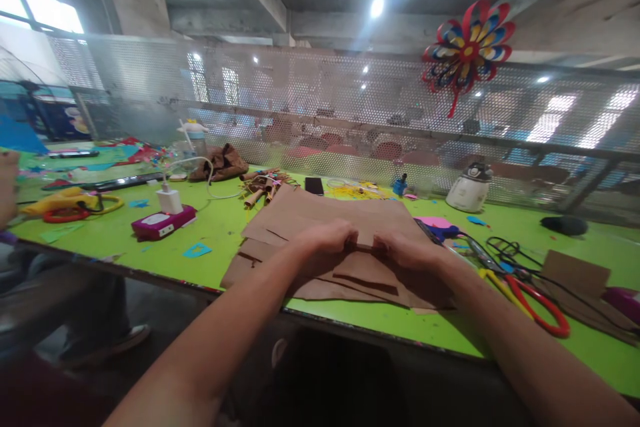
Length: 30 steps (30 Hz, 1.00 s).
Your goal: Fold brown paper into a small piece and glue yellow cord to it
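Paper [385, 210], brown and stacked in loose sheets, is laid on the green tabletop [165, 257] beneath both hands, its longer side run left to right. On the left, the left grip [333, 237] is curled inward, with a narrow brown edge [366, 249] pinched at the fingertips. That edge is stretched crosswise over the short gap, so neither hand is set nearer; whether it is rolled or folded cannot be told. Its right end is pinched by the right grip [403, 247]. Farther right, scissors [564, 327] are placed near the right forearm.
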{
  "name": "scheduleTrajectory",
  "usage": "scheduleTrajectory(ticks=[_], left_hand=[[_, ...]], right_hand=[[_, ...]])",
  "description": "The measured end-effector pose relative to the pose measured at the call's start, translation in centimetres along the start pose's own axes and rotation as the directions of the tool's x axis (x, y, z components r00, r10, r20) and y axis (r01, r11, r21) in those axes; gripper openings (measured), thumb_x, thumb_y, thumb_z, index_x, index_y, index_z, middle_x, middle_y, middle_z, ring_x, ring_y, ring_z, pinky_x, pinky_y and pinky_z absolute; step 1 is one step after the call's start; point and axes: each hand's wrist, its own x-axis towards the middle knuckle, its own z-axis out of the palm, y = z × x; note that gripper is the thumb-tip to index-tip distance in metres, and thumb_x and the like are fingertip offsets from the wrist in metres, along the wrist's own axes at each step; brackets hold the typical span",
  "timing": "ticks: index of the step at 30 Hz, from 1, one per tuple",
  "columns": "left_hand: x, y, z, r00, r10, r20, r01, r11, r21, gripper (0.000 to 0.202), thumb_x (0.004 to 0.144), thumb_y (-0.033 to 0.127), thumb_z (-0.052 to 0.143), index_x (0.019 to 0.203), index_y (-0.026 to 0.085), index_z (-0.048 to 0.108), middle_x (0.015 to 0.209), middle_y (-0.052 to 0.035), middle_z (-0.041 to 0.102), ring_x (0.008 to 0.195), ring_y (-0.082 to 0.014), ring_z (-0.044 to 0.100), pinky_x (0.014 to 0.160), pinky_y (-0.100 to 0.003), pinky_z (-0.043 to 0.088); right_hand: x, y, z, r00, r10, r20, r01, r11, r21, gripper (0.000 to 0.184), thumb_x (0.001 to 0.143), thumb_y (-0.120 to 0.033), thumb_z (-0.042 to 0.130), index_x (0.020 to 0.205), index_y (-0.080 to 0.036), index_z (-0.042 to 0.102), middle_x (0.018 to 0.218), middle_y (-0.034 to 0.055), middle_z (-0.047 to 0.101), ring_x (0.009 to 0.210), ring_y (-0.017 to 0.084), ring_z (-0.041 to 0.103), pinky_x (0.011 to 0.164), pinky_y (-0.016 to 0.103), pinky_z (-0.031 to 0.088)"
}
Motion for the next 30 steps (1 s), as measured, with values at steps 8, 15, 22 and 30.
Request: scheduleTrajectory(ticks=[8,15,22,30], left_hand=[[-0.1,0.2,-0.1,0.999,-0.039,-0.018,0.038,0.997,-0.07,0.017,0.061,0.007,0.053,0.073,0.016,0.062,0.065,0.0,0.059,0.057,-0.0104,0.045,0.054,-0.022,0.032],[0.3,-0.3,0.2,0.997,-0.08,0.024,0.082,0.99,-0.111,0.023,0.059,0.006,0.05,0.074,0.015,0.064,0.065,-0.0022,0.06,0.056,-0.012,0.047,0.054,-0.023,0.033],[0.5,-1.0,0.3,0.994,-0.061,-0.094,0.041,0.978,-0.206,0.017,0.071,0.013,0.048,0.078,0.011,0.063,0.065,-0.0015,0.058,0.059,-0.0102,0.045,0.055,-0.022,0.032],[1.0,-1.6,-0.2,0.99,-0.031,-0.14,-0.007,0.965,-0.264,0.019,0.072,0.016,0.049,0.083,0.01,0.063,0.076,-0.0039,0.061,0.067,-0.0121,0.049,0.059,-0.022,0.035]], right_hand=[[0.1,-0.5,-0.1,1.0,0.019,-0.013,-0.019,0.999,-0.028,0.021,0.066,-0.008,0.047,0.081,-0.019,0.059,0.077,0.0028,0.062,0.066,0.014,0.048,0.059,0.026,0.033],[0.2,-1.1,-0.7,0.999,-0.041,0.02,0.04,0.995,0.089,0.032,0.062,-0.005,0.045,0.085,-0.017,0.062,0.081,0.004,0.063,0.072,0.015,0.055,0.061,0.024,0.041],[0.2,-1.0,-1.4,0.999,0.011,-0.051,0.002,0.968,0.253,0.024,0.074,-0.024,0.054,0.093,-0.018,0.066,0.082,0.0037,0.066,0.073,0.017,0.057,0.067,0.028,0.045],[0.4,-0.4,-1.4,0.959,0.082,-0.271,-0.027,0.98,0.199,0.018,0.075,-0.026,0.054,0.081,-0.018,0.069,0.076,0.0048,0.066,0.07,0.017,0.057,0.064,0.027,0.045]])
